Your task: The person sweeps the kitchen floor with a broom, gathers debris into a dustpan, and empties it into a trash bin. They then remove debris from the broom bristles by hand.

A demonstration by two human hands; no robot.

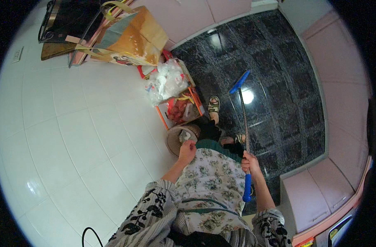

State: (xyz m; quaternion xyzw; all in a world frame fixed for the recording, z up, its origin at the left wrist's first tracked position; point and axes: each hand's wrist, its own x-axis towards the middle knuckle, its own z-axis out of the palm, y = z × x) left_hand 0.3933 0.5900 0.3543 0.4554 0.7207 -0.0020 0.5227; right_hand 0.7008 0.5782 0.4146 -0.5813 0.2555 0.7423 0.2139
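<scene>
My right hand (250, 163) is closed around the dark pole of a long-handled tool (244, 114), just above its blue grip. At the pole's far end is a blue flat head (239, 82), over the dark tiled floor; whether it touches the floor I cannot tell. My left hand (188, 150) is over the near rim of a round bin (173, 139), its fingers curled. Something pale (185, 136) lies in the bin beyond the fingertips; whether the hand holds any of it is unclear. A floral apron (215, 182) hangs between my arms.
Beyond the bin, a box (162, 116) holds red-netted produce, beside clear plastic bags (167, 81). A paper bag (135, 37) leans near the counter at upper left. White tiled wall (83, 123) runs along the left, pink cabinets (345, 117) along the right. My sandalled feet (213, 106) are on the floor.
</scene>
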